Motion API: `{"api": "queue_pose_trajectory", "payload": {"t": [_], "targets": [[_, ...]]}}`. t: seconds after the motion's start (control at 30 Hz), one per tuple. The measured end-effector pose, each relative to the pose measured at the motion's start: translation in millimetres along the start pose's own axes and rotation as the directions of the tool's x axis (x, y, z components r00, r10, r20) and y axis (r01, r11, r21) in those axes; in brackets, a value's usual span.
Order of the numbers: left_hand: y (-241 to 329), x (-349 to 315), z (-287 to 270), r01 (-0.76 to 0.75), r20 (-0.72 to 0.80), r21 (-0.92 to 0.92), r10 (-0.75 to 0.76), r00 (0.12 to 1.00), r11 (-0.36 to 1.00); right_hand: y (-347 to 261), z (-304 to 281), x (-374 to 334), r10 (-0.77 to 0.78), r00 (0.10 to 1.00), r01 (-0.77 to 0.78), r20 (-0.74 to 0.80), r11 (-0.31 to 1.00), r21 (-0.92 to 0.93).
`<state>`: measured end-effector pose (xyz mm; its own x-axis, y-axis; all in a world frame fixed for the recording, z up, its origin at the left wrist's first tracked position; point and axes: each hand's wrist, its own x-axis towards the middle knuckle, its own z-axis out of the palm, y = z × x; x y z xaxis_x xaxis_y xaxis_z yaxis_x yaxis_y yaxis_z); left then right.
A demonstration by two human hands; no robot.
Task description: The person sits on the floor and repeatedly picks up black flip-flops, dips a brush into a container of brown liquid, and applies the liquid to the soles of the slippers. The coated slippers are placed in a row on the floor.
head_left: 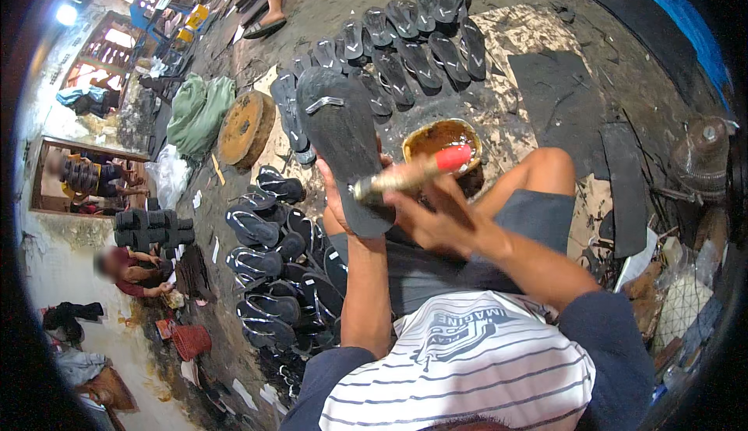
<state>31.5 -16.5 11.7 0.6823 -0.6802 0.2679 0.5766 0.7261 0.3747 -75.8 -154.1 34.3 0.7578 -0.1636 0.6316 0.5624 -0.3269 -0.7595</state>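
My left hand (333,201) is closed around the heel half of a black sandal sole (339,139), holding it up from beneath with its toe end pointing away. A silvery strip lies across the sole near the toe. In my right hand (440,217) is a brush (409,175) with a pale handle and a red end, blurred by motion. Its working tip meets the sole near the heel. Just beyond the brush stands a bowl (407,146) of glossy amber-brown liquid, probably glue.
Rows of black sandals (417,65) lie ahead on a stained sheet. More sandals are heaped (269,267) at my left. Black rubber sheets (557,92) lie to the right, near a fan (705,150). A round wooden block (245,128) and another person (140,271) are at left.
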Motion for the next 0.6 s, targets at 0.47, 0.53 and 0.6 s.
{"api": "queue_pose_trajectory", "payload": {"t": [0.47, 0.53, 0.6], "targets": [[8.0, 7.3, -25.0, -0.145, -0.444, 0.084, 0.167, 0.880, 0.986, 49.2, 38.4, 49.8, -0.232, 0.953, 0.250, 0.196, 0.965, -0.077], [22.3, 24.8, -52.4, 0.006, -0.578, 0.223, 0.127, 0.806, 0.975, 33.6, 33.6, 16.6, 0.048, 0.959, -0.078, 0.279, 0.992, 0.099], [50.0, 32.1, -81.0, 0.154, -0.727, 0.320, 0.137, 0.673, 0.935, 29.7, 26.6, -2.1, 0.358, 0.912, -0.395, 0.199, 0.898, 0.196]]}}
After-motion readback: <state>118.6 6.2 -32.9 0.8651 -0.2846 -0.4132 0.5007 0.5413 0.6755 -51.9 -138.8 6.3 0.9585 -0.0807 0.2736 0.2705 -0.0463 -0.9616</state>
